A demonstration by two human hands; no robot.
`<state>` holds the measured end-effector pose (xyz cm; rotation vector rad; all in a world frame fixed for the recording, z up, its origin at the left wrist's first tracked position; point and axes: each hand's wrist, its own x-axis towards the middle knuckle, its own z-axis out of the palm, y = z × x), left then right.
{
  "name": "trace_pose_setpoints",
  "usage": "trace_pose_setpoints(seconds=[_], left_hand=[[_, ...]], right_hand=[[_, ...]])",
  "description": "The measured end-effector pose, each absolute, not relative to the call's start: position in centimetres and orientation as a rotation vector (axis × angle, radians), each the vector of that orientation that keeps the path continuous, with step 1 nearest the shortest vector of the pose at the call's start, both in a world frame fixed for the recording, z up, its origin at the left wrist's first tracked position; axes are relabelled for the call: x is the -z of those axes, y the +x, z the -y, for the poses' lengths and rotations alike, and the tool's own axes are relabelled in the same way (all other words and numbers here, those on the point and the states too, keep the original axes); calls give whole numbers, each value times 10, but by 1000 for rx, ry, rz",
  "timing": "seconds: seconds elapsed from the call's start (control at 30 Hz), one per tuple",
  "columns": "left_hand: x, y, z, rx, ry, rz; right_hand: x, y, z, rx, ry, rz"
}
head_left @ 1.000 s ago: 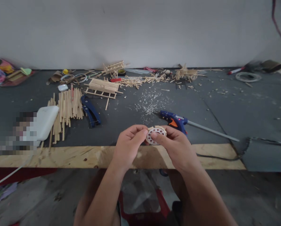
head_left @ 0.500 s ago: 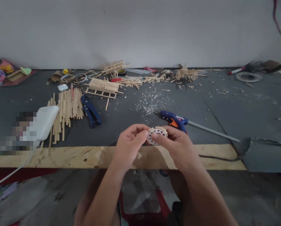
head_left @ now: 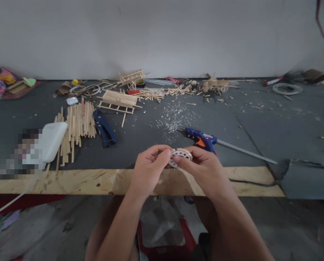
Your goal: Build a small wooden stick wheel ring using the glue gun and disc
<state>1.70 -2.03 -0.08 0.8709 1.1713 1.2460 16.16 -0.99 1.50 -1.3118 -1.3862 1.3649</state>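
Between my hands is a small white wheel-like disc (head_left: 175, 162) with a ring of holes and pale wooden pieces around its rim. My left hand (head_left: 150, 168) pinches its left edge between thumb and fingers. On the right side, my right hand (head_left: 205, 166) grips it, the thumb lying across its face. The disc is held tilted above the table's wooden front edge; its back is hidden. Just beyond my right hand lies a blue glue gun (head_left: 205, 139) with an orange trigger and a long glue stick (head_left: 245, 152) in its rear.
Wooden sticks (head_left: 80, 125) and a blue cutter tool (head_left: 104, 128) lie at left, beside a white device (head_left: 53, 141). Small stick-built models (head_left: 120, 99) stand farther back. Glue strands (head_left: 174, 119) and short stick offcuts (head_left: 153, 94) litter the middle. A clear ring (head_left: 287, 88) lies back right.
The disc has tilted slightly in my fingers, so its face looks narrower. Both hands stay almost in the same place, and the table items have not moved.
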Motion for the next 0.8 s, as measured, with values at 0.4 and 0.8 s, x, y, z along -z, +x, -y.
trace_pose_setpoints(seconds=[0.4,0.8], left_hand=[[-2,12,21,-1181,819,-1028],[-5,13,23,-1200,875,-1075]], right_hand=[[-15,163,7,-1459,-1254,1269],[-16,163,7,-1415,-1262,1324]])
